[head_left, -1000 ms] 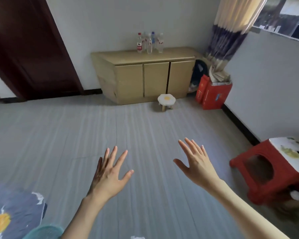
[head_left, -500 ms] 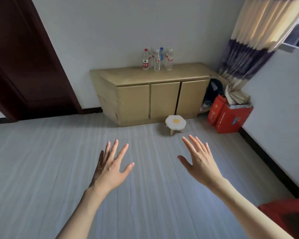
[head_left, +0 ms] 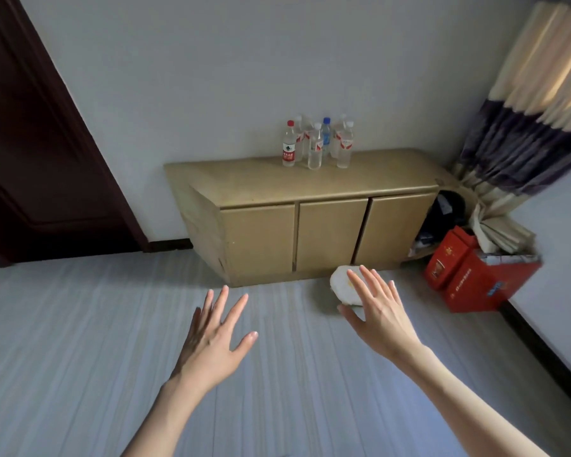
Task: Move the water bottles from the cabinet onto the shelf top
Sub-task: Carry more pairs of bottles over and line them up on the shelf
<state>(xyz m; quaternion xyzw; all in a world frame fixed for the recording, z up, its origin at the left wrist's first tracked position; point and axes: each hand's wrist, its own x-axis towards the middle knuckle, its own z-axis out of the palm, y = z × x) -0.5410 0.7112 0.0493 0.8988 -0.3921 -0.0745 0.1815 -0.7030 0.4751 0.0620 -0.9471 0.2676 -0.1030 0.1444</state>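
Seeing both hands out in front, nothing held. My left hand point(head_left: 211, 338) is flat, fingers straight and spread, over the floor point(head_left: 80, 341). My right hand point(head_left: 381, 316) is the same, fingers straight and slightly fanned, partly covering a small round white stool point(head_left: 342, 283) with a yellow patch on its top.

Water bottles point(head_left: 317, 143) stand upright in a tight cluster on top of the cabinet point(head_left: 310, 186), near the back, close to the wall. Clear plastic, mostly white caps, one red, one blue; red-and-white labels on several. Exact count I can't tell, they overlap.

Cabinet is a low tan box, matte wood-look board, slanted left side, three flat doors, all closed. Contents not visible.

Floor is pale grey with long plank-like streaks. Dark brown panelled door point(head_left: 30, 143) at left. Striped cream and purple curtain point(head_left: 524, 110) at right, pleated. Below it, red cardboard boxes point(head_left: 475, 275); the nearer one is open with papers showing at its top.
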